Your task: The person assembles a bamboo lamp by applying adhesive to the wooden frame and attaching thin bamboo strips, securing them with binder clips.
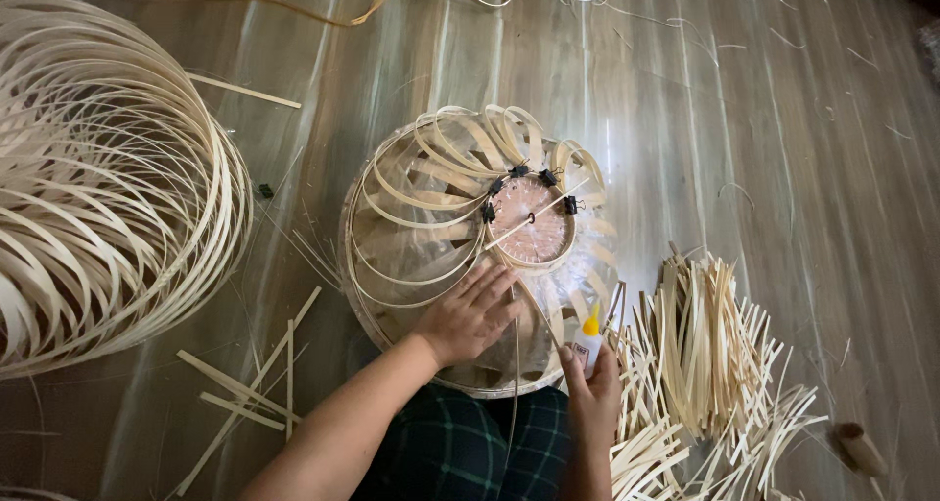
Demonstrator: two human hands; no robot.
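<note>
dark plaid lap (pixel 460 447) at the bottom edge, big coiled bamboo frame (pixel 98 188) at left, half-woven bamboo lampshade (pixel 431 227) on the floor ahead, pile of cut strips (pixel 705 364) at right, left hand (pixel 470 315) flat and unclenched on the lampshade, right hand (pixel 592 403) gripping a small yellow-tipped glue bottle (pixel 588 336) at its rim

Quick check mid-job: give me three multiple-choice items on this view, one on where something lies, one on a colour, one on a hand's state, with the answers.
1. Where does the loose pile of cut bamboo strips lie?
A. right of the woven frame
B. inside the frame
C. on the person's lap

2. What colour is the glue bottle's tip?
A. blue
B. yellow
C. black

3. What is the left hand doing?
A. holding the bottle
B. lifted clear
C. pressing flat on the woven frame

Answers: 1 A, the pile sits on the floor at right. 2 B, the nozzle shows yellow. 3 C, its fingers spread on the strips, while the right hand has its grip on the bottle.
</note>
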